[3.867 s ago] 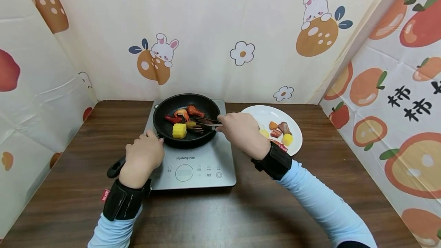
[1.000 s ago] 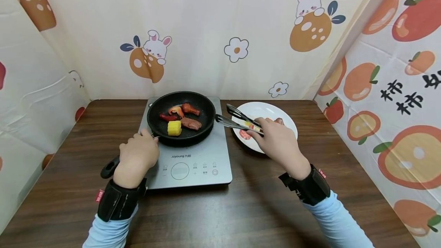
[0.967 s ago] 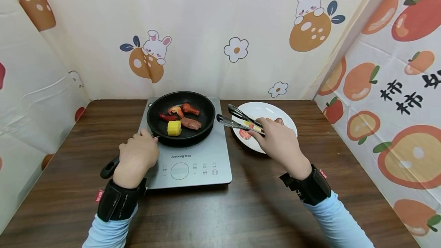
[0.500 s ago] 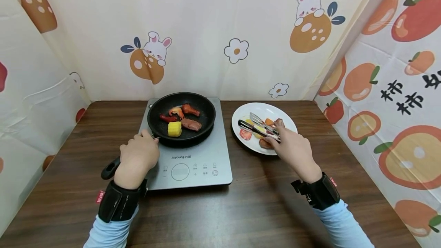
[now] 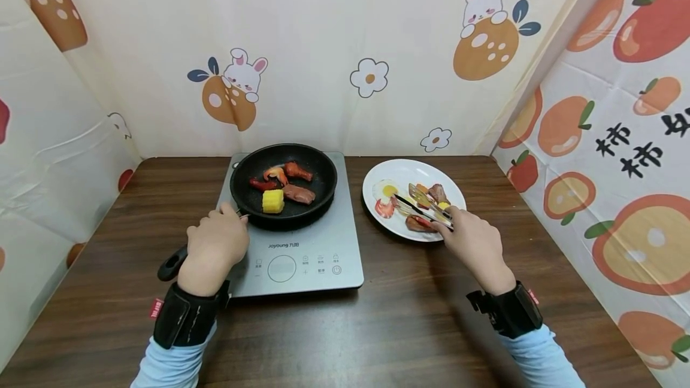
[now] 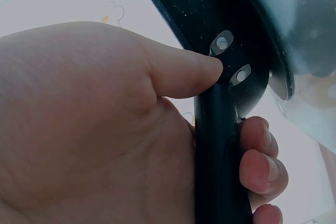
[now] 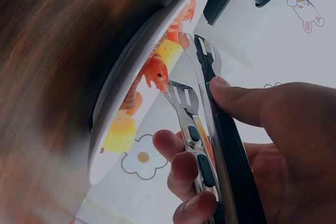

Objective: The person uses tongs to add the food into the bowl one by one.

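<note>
1. The person's left hand [image 5: 218,243] grips the long black handle [image 6: 218,161] of the round black frying pan [image 5: 323,172]. Its fingers are curled around the handle, and the thumb lies against it near two metal rivets.

2. The pan stands on a flat silver-grey cooker [image 5: 323,256], which is placed on the dark brown wooden worktop [image 5: 404,316]. Inside it are a yellow piece of corn [image 5: 272,201], a brownish-pink slab of meat [image 5: 299,194] and some smaller reddish pieces of food.

3. The right hand [image 5: 477,244] holds the silver metal tongs with black parts [image 7: 233,156] between its thumb and bent fingers. The two arms of the tongs are apart, and their slotted tips are at the food on the round white plate [image 5: 393,169], beside the cooker.

4. On this plate lie a fried egg [image 5: 389,187] with yellow yolk, a brown chunk of meat [image 5: 417,224] near the front rim, and other pieces. Whether the tips already pinch something, one cannot tell.

5. The pieces lie close together, so the tips could catch a neighbour by mistake. A weak or uneven squeeze could let food slip.

6. No hand holds the plate; a sideways push could slide it. If the left hand twists the handle, the pan could tilt.
</note>
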{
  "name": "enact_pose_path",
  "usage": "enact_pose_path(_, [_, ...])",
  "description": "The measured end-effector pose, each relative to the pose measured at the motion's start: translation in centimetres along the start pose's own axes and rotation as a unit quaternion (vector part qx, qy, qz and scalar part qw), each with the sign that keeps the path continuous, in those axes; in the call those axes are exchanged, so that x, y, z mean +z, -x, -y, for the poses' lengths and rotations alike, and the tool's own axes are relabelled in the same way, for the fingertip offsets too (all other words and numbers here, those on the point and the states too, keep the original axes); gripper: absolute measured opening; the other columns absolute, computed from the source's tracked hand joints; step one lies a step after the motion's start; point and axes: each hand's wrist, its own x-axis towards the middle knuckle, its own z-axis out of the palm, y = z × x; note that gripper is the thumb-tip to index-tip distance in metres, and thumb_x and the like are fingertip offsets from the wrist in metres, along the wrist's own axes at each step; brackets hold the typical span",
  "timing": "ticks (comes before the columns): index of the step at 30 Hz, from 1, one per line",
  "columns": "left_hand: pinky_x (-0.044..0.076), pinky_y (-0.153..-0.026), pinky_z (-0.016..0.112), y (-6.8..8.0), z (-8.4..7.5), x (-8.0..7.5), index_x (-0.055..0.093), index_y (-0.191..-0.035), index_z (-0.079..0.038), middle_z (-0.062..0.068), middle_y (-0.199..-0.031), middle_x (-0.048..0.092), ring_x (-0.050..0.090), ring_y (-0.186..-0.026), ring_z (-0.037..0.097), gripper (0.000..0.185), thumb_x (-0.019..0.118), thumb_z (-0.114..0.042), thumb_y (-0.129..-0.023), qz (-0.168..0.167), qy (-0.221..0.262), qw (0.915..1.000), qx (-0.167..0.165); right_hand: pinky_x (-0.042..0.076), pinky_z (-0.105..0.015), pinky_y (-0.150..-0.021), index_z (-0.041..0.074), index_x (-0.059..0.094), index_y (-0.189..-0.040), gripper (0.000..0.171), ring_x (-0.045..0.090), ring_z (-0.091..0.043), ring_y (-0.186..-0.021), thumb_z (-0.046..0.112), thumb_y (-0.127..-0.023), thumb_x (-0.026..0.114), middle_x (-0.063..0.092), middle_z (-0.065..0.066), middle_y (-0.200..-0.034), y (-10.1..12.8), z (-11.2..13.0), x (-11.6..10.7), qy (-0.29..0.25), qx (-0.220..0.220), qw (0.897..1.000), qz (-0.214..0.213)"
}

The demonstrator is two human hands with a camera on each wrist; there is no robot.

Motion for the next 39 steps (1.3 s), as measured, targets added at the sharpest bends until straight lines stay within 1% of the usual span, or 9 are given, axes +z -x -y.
enact_pose_path(3, [0.046,-0.087,0.064,0.1,0.0,0.0,0.041,-0.114,0.019,0.04,-0.105,0.056,0.06,-0.101,0.056,0.043,0.034,-0.023,-0.111,0.001,0.001,1.0,-0.002,0.039,-0.042,-0.046,0.001,0.065,-0.103,0.038,0.059,-0.03,-0.059,0.039,-0.096,0.069,0.065,-0.016,-0.074,0.2,-0.1,0.1,0.001,0.002,1.0,0.001])
enact_pose_path(6, [0.045,-0.088,0.064,0.1,0.0,0.0,0.041,-0.114,0.019,0.04,-0.105,0.056,0.06,-0.101,0.055,0.043,0.034,-0.023,-0.111,0.003,0.0,1.0,-0.003,0.036,-0.039,-0.045,0.003,0.064,-0.1,0.037,0.055,-0.027,-0.056,0.039,-0.097,0.069,0.061,-0.012,-0.068,0.4,-0.2,0.2,0.0,0.006,1.0,0.002])
enact_pose_path(8, [0.046,-0.088,0.064,0.1,0.0,0.0,0.041,-0.114,0.019,0.04,-0.105,0.056,0.06,-0.1,0.055,0.043,0.034,-0.023,-0.111,0.003,-0.002,1.0,-0.003,0.034,-0.037,-0.045,0.004,0.065,-0.102,0.036,0.053,-0.025,-0.055,0.039,-0.097,0.069,0.061,-0.011,-0.068,0.5,-0.2,0.3,-0.002,0.009,1.0,0.0])
enact_pose_path(15, [0.045,-0.088,0.065,0.1,0.0,-0.1,0.041,-0.116,0.02,0.041,-0.107,0.056,0.06,-0.101,0.056,0.044,0.034,-0.023,-0.111,0.004,-0.002,1.0,-0.004,0.039,-0.039,-0.047,0.008,0.066,-0.118,0.036,0.057,-0.027,-0.06,0.039,-0.1,0.064,0.071,-0.018,-0.086,0.3,0.1,0.7,-0.013,0.026,1.0,0.01])
enact_pose_path(20, [0.045,-0.089,0.065,0.0,-0.1,-0.1,0.04,-0.116,0.02,0.041,-0.108,0.055,0.059,-0.102,0.055,0.045,0.034,-0.023,-0.111,0.009,-0.004,0.9999,-0.005,0.038,-0.037,-0.047,0.008,0.065,-0.117,0.035,0.055,-0.027,-0.06,0.039,-0.101,0.063,0.069,-0.017,-0.085,0.4,0.1,0.9,-0.018,0.036,0.999,0.018])
enact_pose_path(25, [0.045,-0.089,0.064,-0.1,-0.1,0.0,0.04,-0.116,0.02,0.041,-0.108,0.055,0.059,-0.102,0.055,0.044,0.033,-0.023,-0.111,0.009,-0.003,0.9999,-0.005,0.037,-0.037,-0.046,0.008,0.066,-0.116,0.036,0.055,-0.027,-0.059,0.041,-0.102,0.062,0.068,-0.016,-0.081,0.6,-0.2,0.9,-0.018,0.039,0.999,0.012])
enact_pose_path(30, [0.045,-0.089,0.065,-0.1,-0.1,0.1,0.04,-0.117,0.02,0.041,-0.108,0.055,0.059,-0.102,0.055,0.044,0.033,-0.023,-0.111,0.008,-0.002,0.9999,-0.005,0.037,-0.038,-0.045,0.008,0.065,-0.118,0.038,0.057,-0.028,-0.059,0.042,-0.102,0.06,0.069,-0.018,-0.082,0.8,-0.3,1.0,-0.019,0.037,0.999,0.008])
enact_pose_path(35, [0.045,-0.089,0.065,-0.1,0.0,0.2,0.041,-0.115,0.02,0.041,-0.107,0.055,0.059,-0.102,0.055,0.044,0.034,-0.023,-0.11,0.002,-0.001,1.0,-0.005,0.036,-0.037,-0.046,0.009,0.066,-0.119,0.036,0.056,-0.027,-0.059,0.04,-0.102,0.061,0.069,-0.018,-0.083,1.0,-0.1,0.9,-0.023,0.035,0.999,0.001])
enact_pose_path(39, [0.045,-0.088,0.065,-0.1,0.0,0.2,0.041,-0.114,0.019,0.041,-0.106,0.056,0.06,-0.1,0.055,0.043,0.035,-0.023,-0.11,-0.001,-0.002,1.0,-0.004,0.035,-0.037,-0.046,0.009,0.066,-0.116,0.033,0.054,-0.026,-0.058,0.039,-0.102,0.061,0.067,-0.016,-0.079,1.1,-0.1,0.6,-0.023,0.032,0.999,-0.01])
